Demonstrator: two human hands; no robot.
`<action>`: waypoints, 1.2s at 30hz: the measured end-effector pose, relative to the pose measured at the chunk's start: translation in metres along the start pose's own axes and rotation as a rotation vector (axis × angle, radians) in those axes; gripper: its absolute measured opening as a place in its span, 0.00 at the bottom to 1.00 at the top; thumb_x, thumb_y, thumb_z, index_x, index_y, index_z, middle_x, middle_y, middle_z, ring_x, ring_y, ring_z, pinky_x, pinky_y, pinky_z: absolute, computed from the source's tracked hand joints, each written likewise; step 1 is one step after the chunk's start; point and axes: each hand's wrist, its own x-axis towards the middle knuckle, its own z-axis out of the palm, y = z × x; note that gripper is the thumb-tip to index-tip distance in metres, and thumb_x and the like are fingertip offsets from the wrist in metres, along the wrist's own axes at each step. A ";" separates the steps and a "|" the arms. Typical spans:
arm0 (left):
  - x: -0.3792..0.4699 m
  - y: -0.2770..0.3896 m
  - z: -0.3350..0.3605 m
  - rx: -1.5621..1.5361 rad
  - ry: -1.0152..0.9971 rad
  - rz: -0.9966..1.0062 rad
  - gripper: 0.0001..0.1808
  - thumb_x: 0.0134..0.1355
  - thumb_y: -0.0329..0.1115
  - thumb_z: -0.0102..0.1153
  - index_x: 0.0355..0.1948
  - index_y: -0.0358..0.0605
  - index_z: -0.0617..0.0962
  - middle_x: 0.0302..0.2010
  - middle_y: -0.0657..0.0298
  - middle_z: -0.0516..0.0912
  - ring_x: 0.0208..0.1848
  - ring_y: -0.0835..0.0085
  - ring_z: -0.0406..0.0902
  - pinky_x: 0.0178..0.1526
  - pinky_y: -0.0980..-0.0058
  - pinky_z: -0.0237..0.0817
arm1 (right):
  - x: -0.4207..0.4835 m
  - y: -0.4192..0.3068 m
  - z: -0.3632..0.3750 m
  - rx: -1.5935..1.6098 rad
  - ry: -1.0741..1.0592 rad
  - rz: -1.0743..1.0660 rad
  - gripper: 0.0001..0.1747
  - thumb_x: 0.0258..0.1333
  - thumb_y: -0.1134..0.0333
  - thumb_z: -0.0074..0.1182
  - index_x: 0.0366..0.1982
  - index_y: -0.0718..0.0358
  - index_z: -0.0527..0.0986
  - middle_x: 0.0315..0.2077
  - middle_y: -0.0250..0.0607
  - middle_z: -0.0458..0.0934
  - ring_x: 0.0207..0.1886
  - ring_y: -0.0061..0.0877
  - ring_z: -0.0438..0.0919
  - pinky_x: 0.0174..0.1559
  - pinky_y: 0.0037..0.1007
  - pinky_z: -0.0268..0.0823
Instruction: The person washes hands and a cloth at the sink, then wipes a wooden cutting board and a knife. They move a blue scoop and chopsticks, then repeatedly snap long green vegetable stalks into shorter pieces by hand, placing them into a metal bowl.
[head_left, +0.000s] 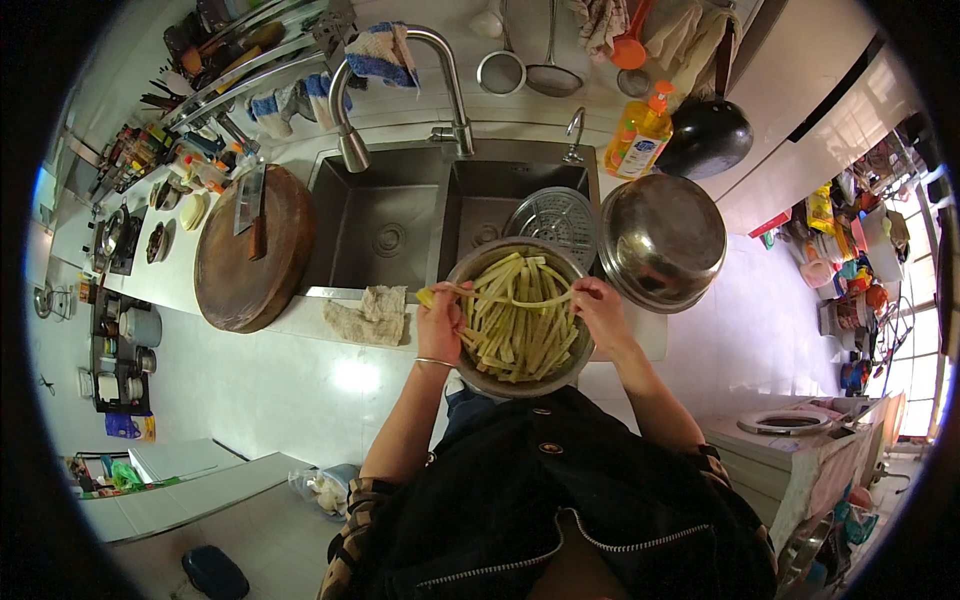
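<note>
A metal bowl (480, 379) full of long pale-green vegetable strips (529, 330) rests at the sink's front edge, close to my body. Above it, one long strip (540, 303) is stretched between my two hands. My left hand (440, 324) grips its left end, and a yellowish piece (425, 298) sticks out past the fingers. At the bowl's right rim, my right hand (600, 311) pinches the other end between thumb and fingers. A perforated metal steamer plate (553, 217) leans in the right basin behind the bowl, which partly hides it.
A double steel sink (375, 202) with a tall faucet (459, 97) lies ahead. To its left, a cleaver (251, 206) lies on a round wooden chopping board (289, 225). A rag (367, 319) lies at the counter edge. At right are an upturned metal basin (664, 240) and a soap bottle (641, 135).
</note>
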 end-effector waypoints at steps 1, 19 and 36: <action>0.004 0.000 -0.007 -0.045 0.013 0.014 0.11 0.75 0.39 0.54 0.35 0.47 0.78 0.42 0.55 0.89 0.17 0.85 0.56 0.21 0.80 0.52 | 0.001 0.005 -0.013 -0.032 0.008 -0.019 0.10 0.64 0.69 0.61 0.43 0.67 0.79 0.31 0.32 0.78 0.34 0.17 0.76 0.38 0.23 0.68; -0.027 -0.041 0.061 1.091 -0.332 0.343 0.14 0.60 0.33 0.70 0.42 0.35 0.83 0.34 0.43 0.84 0.35 0.47 0.83 0.37 0.61 0.72 | -0.020 -0.037 0.037 -0.552 -0.205 -0.204 0.14 0.54 0.71 0.64 0.43 0.67 0.81 0.33 0.38 0.86 0.36 0.21 0.83 0.43 0.27 0.74; -0.024 -0.033 0.038 1.187 -0.526 0.497 0.20 0.50 0.26 0.70 0.46 0.35 0.83 0.40 0.46 0.84 0.45 0.43 0.81 0.46 0.55 0.72 | -0.028 -0.042 0.046 -0.645 -0.251 -0.316 0.13 0.48 0.75 0.67 0.39 0.67 0.81 0.30 0.40 0.84 0.33 0.20 0.82 0.39 0.26 0.73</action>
